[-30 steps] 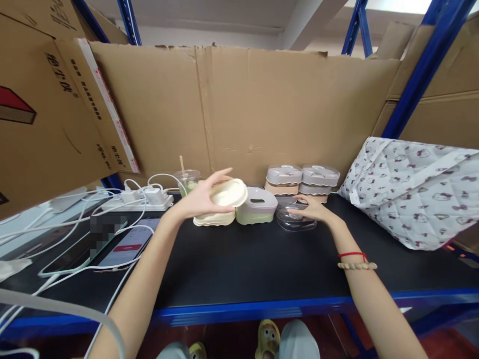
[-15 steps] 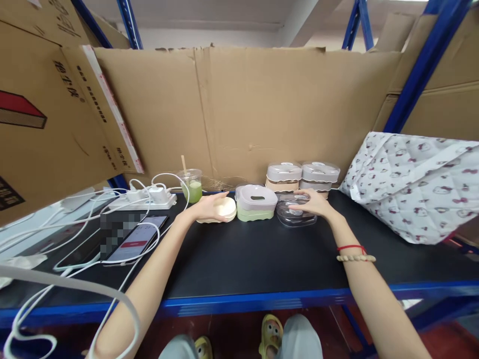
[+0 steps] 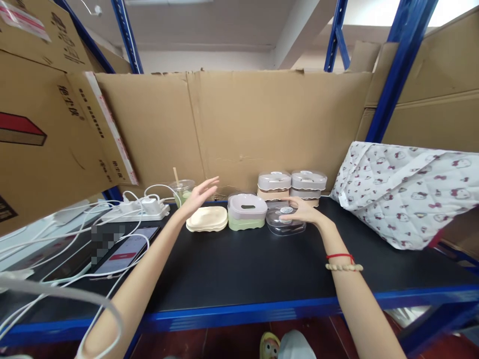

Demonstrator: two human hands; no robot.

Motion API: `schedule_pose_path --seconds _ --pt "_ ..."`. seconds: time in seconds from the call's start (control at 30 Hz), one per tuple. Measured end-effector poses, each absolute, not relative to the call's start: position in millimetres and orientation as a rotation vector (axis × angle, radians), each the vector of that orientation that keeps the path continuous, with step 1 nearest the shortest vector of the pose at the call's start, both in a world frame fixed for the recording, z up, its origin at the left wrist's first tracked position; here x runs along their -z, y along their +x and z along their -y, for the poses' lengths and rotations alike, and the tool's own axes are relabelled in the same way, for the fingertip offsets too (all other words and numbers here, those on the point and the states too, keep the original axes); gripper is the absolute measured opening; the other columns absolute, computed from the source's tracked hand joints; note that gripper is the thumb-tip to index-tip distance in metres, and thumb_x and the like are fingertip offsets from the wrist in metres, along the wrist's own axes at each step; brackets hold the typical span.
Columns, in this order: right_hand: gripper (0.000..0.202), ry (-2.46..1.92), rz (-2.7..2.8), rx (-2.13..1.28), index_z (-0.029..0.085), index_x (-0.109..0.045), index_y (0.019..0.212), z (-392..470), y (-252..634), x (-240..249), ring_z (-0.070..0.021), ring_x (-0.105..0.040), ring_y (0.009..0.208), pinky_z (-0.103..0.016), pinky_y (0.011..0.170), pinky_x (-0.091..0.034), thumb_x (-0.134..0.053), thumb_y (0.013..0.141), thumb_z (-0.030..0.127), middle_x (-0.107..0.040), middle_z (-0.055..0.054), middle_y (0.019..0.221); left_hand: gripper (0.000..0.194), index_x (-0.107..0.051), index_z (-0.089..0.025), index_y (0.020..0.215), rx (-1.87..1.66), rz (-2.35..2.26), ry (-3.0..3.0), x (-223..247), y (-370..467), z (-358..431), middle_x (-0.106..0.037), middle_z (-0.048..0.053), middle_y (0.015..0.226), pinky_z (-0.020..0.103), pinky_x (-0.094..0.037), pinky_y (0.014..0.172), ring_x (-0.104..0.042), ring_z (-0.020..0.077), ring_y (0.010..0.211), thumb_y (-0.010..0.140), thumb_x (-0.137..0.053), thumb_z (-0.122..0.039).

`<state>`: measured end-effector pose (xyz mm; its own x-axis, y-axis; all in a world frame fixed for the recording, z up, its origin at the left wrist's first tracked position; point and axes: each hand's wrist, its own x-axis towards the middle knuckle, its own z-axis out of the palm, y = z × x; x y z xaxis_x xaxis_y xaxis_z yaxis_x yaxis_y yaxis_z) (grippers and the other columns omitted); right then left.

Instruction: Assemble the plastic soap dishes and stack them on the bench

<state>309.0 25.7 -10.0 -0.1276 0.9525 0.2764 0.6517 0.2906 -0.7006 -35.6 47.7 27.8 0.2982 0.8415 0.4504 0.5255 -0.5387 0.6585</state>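
My left hand (image 3: pixel 198 198) is raised with its fingers apart, above and left of a cream oval tray (image 3: pixel 207 219), and holds nothing. Beside that tray sits a grey-and-green box (image 3: pixel 247 212) with a slot in its top. My right hand (image 3: pixel 301 210) is at a clear oval lid (image 3: pixel 280 224) lying on the black surface, thumb and fingers spread across its right part. Whether it grips the lid firmly is hard to tell. Behind stand two stacks of oval boxes with clear lids, the left stack (image 3: pixel 274 184) and the right stack (image 3: pixel 307 185).
A power strip (image 3: pixel 142 212) with white cables and a phone (image 3: pixel 125 252) are at the left. A cup with a straw (image 3: pixel 183 188) stands behind my left hand. A patterned bag (image 3: pixel 404 194) lies at the right; cardboard (image 3: pixel 239 129) walls the back.
My left hand has lifted off the cream tray and moved up and left. My right hand stays at the clear lid. The view has shifted, so the shelf contents appear lower and further left.
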Motion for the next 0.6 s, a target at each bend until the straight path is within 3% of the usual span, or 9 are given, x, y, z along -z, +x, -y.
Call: schedule_pose_path --seconds 0.1,0.3,0.4,0.6 --pt "0.05 -1.387 1.788 -0.36 0.022 -0.065 0.101 -26.4 307.6 7.3 -0.0251 -0.058 0.109 -0.042 0.097 -0.044 -0.076 0.056 0.042 -0.064 -0.008 0.111 0.074 -0.029 -0.018 0.14 -0.687 -1.301 2.312 -37.6 -14.7 -73.1 -0.041 0.012 0.143 0.042 -0.03 0.106 -0.037 0.0263 0.131 0.072 -0.05 -0.034" --pt "0.037 -1.232 1.773 -0.074 0.022 -0.067 0.087 -30.2 307.8 7.6 -0.0245 -0.065 0.091 -0.042 0.086 -0.051 -0.076 0.056 0.041 -0.069 -0.006 0.093 0.079 -0.055 -0.025 0.123 -0.385 -1.288 2.302 -26.2 5.1 -115.2 -0.052 0.008 0.134 0.037 -0.042 0.097 -0.048 0.0311 0.122 0.045 -0.066 -0.014" --pt "0.037 -1.187 1.776 -0.025 0.021 -0.067 0.087 -31.9 306.8 8.7 -0.024 -0.066 0.089 -0.041 0.083 -0.052 -0.076 0.057 0.041 -0.07 -0.006 0.092 0.075 -0.054 -0.027 0.123 -0.425 -1.277 2.281 -12.1 6.9 -121.6 -0.052 0.006 0.135 0.035 -0.044 0.094 -0.05 0.0285 0.121 0.049 -0.065 -0.016" --pt "0.035 -1.185 1.8 -0.028 0.021 -0.066 0.087 -32.4 305.3 9.1 -0.0227 -0.066 0.085 -0.039 0.079 -0.054 -0.076 0.058 0.039 -0.07 -0.006 0.09 0.065 -0.056 -0.016 0.121 -0.604 -1.295 2.17 -3.4 5.7 -122.2 -0.063 0.01 0.12 0.034 -0.047 0.089 -0.059 0.0256 0.108 0.056 -0.064 -0.021"
